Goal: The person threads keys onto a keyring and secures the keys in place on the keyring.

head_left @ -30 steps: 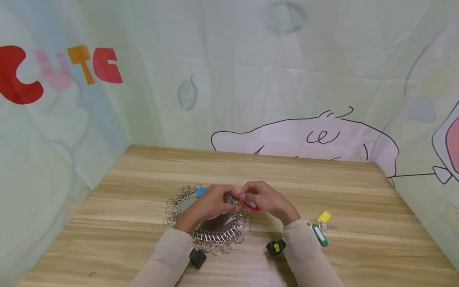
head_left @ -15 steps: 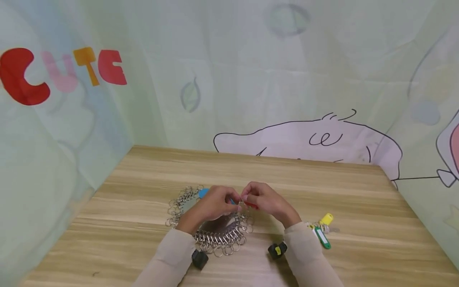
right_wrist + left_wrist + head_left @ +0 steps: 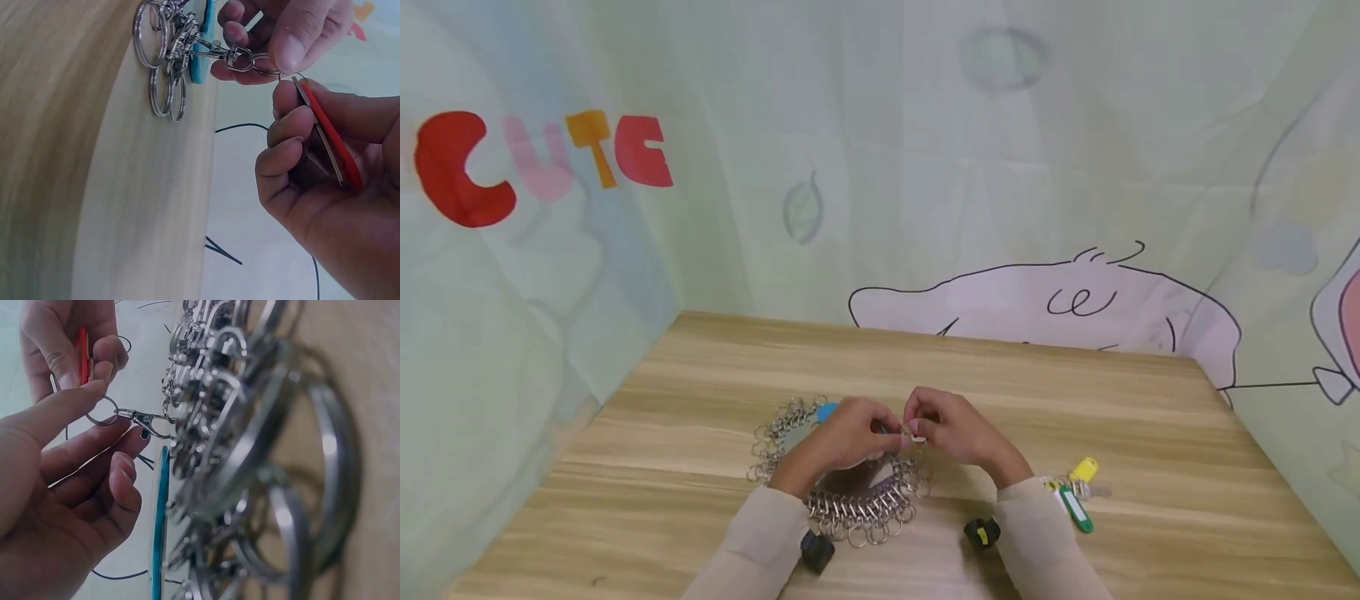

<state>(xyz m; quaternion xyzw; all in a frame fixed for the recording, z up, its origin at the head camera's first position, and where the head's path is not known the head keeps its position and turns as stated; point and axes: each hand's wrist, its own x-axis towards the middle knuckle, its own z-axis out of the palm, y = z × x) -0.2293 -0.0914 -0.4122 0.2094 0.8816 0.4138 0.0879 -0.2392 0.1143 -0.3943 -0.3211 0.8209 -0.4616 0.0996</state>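
Note:
My left hand pinches a split key ring between thumb and forefinger. That ring hangs from a silver swivel clasp, which leads to the edge of a round piece fringed with metal clasps and rings. A red key tag is gripped by my right hand, and a thin metal piece like a key lies along it, seen edge-on. The tag's thin wire loop meets the left fingertips at the split ring. A blue tag lies on the round piece, partly behind my left hand.
Right of my right forearm lie a yellow key tag, a green key tag and a key. Black wrist cameras sit under both sleeves, the left camera close to the fringe. A printed cloth borders the wooden table.
The right hand has turned slightly, and the red tag's face no longer shows in the head view. Both hands stay together at the ring. The whole head view has shifted slightly.

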